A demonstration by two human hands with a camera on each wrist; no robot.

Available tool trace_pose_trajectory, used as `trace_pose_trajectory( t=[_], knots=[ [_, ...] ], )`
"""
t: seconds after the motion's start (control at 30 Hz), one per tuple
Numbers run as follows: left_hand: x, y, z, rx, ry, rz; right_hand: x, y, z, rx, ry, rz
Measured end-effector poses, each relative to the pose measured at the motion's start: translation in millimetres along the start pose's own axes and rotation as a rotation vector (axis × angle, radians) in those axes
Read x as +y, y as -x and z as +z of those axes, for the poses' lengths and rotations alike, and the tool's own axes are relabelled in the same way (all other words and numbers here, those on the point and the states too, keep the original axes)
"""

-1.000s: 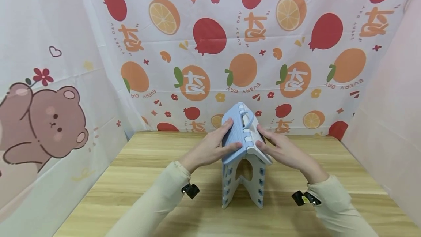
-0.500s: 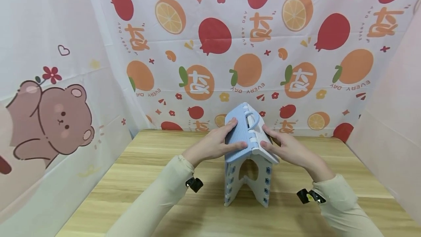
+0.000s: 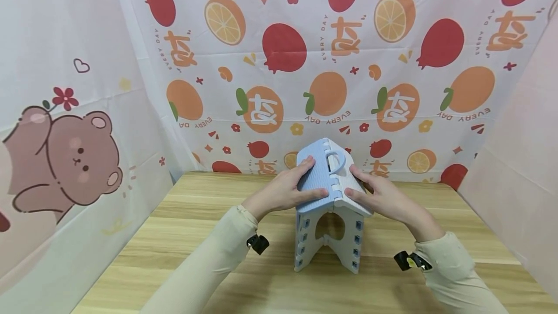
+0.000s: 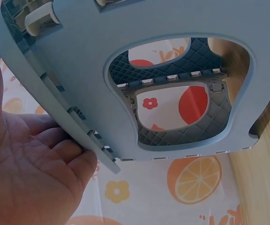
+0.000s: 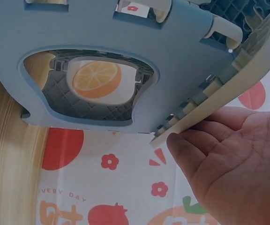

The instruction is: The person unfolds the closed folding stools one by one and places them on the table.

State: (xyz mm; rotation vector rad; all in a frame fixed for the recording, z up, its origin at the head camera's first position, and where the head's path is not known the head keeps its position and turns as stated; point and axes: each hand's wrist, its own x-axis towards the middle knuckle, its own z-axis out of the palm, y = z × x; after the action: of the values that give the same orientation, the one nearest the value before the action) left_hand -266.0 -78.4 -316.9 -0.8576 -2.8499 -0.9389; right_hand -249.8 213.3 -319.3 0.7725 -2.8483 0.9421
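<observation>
A folding step stool [image 3: 347,251], blue and white, stands half folded on the table like a small house. Its two top panels slope down from a hinged ridge, where a blue loop handle [image 3: 343,161] sticks up. My left hand [image 3: 283,190] presses on the blue panel [image 3: 315,178], thumb and forefinger spread over its outer face. On the white panel [image 3: 346,180] rests my right hand [image 3: 388,200] in the same way. Both wrist views look at the leg frame [image 4: 93,103] with its rounded cutout; the other fingers lie along the panel edges, partly hidden behind them.
The wooden table [image 3: 205,236] extends to both sides of the stool. Behind it hangs a fruit-print cloth [image 3: 283,96], with a bear-print cloth [image 3: 78,159] at the left and a pale cloth [image 3: 514,168] at the right.
The stool's legs have spread a little wider and its top panels slope less steeply. Both hands have stayed on the panels, the right moving slightly outward. The head view has shifted a little.
</observation>
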Motion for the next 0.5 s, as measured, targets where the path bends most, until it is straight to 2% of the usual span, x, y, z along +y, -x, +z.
trace_pose_trajectory(
  t=[0.5],
  knots=[
    [-0.5,-2.8,2.6,0.025,-0.033,0.008,-0.1,0.8,-0.4,0.030,0.066,0.061]
  ],
)
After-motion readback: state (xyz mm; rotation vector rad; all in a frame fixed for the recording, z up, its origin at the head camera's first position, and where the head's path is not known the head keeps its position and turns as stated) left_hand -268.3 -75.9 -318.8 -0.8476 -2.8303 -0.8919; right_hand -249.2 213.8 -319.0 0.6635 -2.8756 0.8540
